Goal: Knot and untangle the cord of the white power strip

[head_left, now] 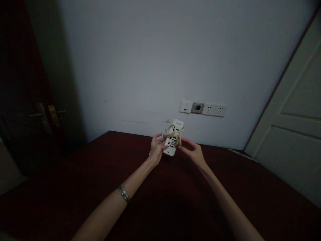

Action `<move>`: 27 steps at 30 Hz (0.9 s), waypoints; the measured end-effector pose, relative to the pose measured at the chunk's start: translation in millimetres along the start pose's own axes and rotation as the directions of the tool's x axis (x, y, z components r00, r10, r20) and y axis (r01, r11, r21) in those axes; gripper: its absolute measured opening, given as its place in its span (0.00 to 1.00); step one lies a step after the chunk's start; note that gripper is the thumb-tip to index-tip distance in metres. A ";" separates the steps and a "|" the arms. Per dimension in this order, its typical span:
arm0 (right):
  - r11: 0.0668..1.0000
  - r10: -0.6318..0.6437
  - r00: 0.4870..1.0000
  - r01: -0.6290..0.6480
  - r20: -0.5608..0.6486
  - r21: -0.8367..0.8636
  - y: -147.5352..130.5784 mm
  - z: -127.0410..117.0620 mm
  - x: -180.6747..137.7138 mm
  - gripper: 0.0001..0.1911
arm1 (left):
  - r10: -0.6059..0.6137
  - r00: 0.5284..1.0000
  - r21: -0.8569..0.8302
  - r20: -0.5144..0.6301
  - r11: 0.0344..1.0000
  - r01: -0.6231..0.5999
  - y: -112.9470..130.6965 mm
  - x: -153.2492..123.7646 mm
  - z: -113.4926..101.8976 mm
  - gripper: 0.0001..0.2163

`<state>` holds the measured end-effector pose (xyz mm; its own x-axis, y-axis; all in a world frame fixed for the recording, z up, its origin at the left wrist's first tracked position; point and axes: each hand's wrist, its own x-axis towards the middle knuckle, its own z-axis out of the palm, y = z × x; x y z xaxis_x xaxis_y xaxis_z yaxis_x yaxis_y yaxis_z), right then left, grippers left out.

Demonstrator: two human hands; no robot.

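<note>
A white power strip [170, 150] is held up above the dark red table, tilted, with its far end higher in view. Its pale cord [169, 132] is wound around the middle of the strip. My left hand [157, 148] grips the strip's left side, thumb on the face and fingers behind. On the right, my right hand [193, 152] pinches the plug [177, 142] at the end of the cord, its metal prongs pointing left across the strip's face. Part of the strip's underside and my left fingertips are hidden.
The dark red table [160, 187] meets a pale wall [140, 67]. Wall sockets [214, 110] and a grey socket plate [197, 107] sit just above and behind the strip. A white door [296, 110] stands at right, a dark door with a brass handle [54, 115] at left.
</note>
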<state>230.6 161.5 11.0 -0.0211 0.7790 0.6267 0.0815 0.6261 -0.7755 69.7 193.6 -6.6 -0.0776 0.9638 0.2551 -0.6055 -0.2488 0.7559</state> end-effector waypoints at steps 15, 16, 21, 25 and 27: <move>0.987 0.062 0.996 -0.052 -0.062 0.149 16.8 7.4 -1.6 0.23 | -0.108 0.990 -0.089 -0.089 0.991 0.100 5.3 0.7 4.0 0.28; 0.989 0.066 0.996 -0.057 -0.067 0.138 16.4 8.0 -1.8 0.22 | -0.104 0.991 -0.087 -0.090 0.992 0.096 5.0 0.2 4.0 0.28; 0.964 0.174 0.983 -0.159 -0.053 0.214 18.1 7.9 -1.3 0.23 | -0.095 0.993 -0.076 -0.075 0.993 0.089 -0.1 -1.7 2.0 0.29; 0.819 0.415 0.903 -0.319 -0.110 0.478 23.8 6.2 -1.4 0.20 | -0.110 0.991 -0.061 -0.079 0.993 0.105 -8.7 -1.7 -1.0 0.28; 0.714 0.546 0.831 -0.394 -0.108 0.579 25.7 3.6 -1.7 0.17 | -0.139 0.985 -0.039 -0.101 0.990 0.136 -14.1 -1.1 -3.3 0.27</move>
<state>229.1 176.3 -10.3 0.1346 0.9852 0.1061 -0.5104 0.1607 -0.8448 75.7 196.3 -19.5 -0.0719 0.9938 0.0852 -0.6405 -0.1115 0.7598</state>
